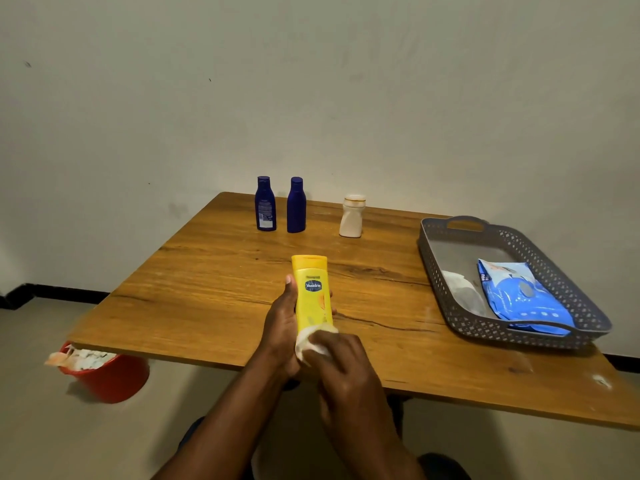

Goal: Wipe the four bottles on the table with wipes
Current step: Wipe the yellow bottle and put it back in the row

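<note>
Wiping the yellow bottle (312, 296), held just below centre frame over the table (207, 289).
It looks light, stiff and slick, so my left hand (281, 327) wraps its middle; my right hand (341, 358) fingers press the wipe (306, 339) against its lower end.

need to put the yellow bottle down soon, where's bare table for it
Bare table lies between the left edge and the yellow bottle, and between it and the grey basket. The back is crowded: two blue bottles and the white bottle.
</note>
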